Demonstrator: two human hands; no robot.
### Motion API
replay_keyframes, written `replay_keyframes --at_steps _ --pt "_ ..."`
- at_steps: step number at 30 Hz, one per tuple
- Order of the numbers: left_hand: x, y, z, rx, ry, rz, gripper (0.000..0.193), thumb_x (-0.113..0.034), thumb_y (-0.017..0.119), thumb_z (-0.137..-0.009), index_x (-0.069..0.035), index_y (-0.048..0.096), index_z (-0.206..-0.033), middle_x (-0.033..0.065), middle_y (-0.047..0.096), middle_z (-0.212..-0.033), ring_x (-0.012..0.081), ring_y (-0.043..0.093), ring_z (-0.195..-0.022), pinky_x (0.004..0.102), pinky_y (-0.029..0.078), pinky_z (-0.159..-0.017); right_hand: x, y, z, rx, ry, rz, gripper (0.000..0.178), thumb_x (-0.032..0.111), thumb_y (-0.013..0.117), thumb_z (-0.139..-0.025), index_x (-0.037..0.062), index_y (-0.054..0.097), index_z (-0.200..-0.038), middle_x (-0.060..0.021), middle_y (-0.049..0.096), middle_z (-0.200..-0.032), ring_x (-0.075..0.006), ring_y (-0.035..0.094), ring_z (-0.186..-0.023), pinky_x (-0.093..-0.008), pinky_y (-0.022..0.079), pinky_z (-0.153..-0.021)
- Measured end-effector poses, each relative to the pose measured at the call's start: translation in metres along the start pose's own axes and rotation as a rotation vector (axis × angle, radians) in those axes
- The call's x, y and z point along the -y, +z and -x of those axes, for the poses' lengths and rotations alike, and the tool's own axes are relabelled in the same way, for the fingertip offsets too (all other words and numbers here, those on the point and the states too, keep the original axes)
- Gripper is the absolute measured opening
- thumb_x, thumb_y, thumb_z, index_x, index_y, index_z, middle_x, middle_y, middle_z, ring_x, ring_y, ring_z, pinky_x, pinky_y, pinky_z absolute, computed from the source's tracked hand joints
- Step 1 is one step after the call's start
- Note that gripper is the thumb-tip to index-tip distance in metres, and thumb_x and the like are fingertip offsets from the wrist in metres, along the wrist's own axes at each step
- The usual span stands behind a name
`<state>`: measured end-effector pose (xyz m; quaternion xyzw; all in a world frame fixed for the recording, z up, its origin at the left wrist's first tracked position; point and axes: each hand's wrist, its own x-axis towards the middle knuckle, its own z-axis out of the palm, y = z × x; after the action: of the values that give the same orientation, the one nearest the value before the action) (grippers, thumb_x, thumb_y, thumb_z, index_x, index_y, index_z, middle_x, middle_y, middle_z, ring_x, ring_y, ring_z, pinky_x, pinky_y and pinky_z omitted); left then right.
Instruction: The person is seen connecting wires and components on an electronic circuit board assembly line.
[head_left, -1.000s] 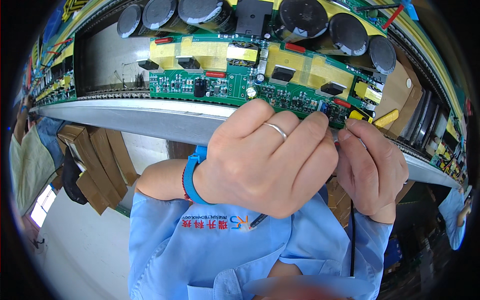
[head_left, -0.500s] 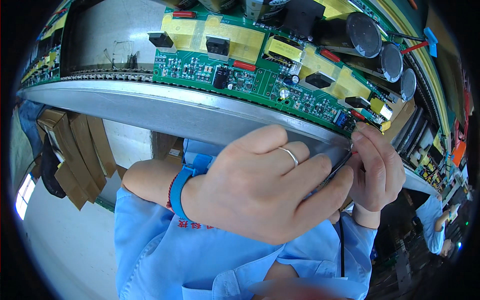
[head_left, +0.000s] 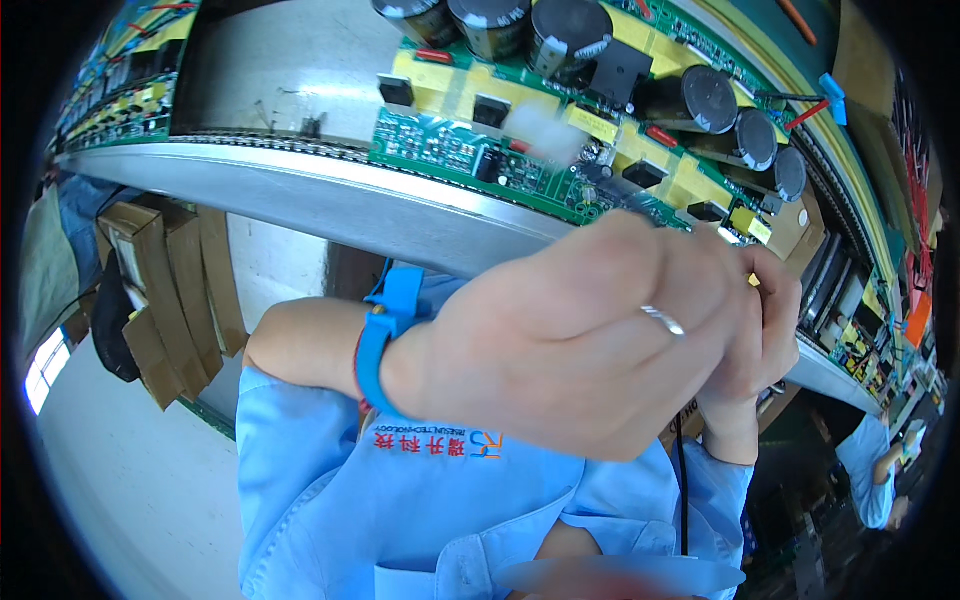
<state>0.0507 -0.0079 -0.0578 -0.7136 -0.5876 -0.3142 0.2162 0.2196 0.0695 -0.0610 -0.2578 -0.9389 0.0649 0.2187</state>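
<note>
My left hand (head_left: 590, 330), with a blue wrist strap (head_left: 378, 350) and a ring, is a closed fist at the near edge of a green circuit board (head_left: 440, 150). From its top sticks out a slim dark tool with a whitish end (head_left: 545, 135), smeared by motion; its kind is unclear. The whitish end is over the board, and I cannot tell whether it touches. My right hand (head_left: 765, 320) is bent at the board's near right corner, next to a yellow part (head_left: 750, 225). The left hand partly covers it, hiding whatever its fingertips pinch.
Large black capacitors (head_left: 570, 35) stand along the board's far side. The board lies on a conveyor with a metal rail (head_left: 330, 195). Another board (head_left: 130, 90) is at far left. Folded cardboard (head_left: 170, 300) leans below the rail. Another person (head_left: 868, 465) is at far right.
My left hand has moved right and now overlaps my right hand. The tool's whitish end has come into sight over the board. The whole view has shifted slightly.
</note>
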Motion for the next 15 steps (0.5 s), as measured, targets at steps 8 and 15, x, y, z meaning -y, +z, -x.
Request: replay_keyframes --at_steps 8,15 --pt "0.024 0.027 -0.010 -0.146 0.113 0.003 0.020 -0.018 0.054 -0.051 -0.005 0.057 -0.066 0.0029 0.050 -0.074 0.0172 0.048 -0.073 0.0282 0.038 -0.066 0.001 -0.001 0.003 -0.062 -0.006 0.083 0.032 0.003 0.076 -0.069 0.0049 0.071 -0.101 -0.0073 0.061 -0.092 -0.0174 0.061 -0.066 -0.0277 0.047 -0.051" --pt "0.031 0.014 -0.008 0.085 0.202 -0.082 0.024 -0.016 0.065 -0.058 -0.008 0.067 -0.081 0.0015 0.064 -0.090 0.0138 0.052 -0.071 0.0283 0.035 -0.064 -0.018 -0.040 0.050 0.066 -0.066 0.157 0.032 -0.004 0.070 -0.081 -0.0056 0.065 -0.112 -0.0167 0.064 -0.090 -0.0284 0.064 -0.077 -0.0357 0.052 -0.063"
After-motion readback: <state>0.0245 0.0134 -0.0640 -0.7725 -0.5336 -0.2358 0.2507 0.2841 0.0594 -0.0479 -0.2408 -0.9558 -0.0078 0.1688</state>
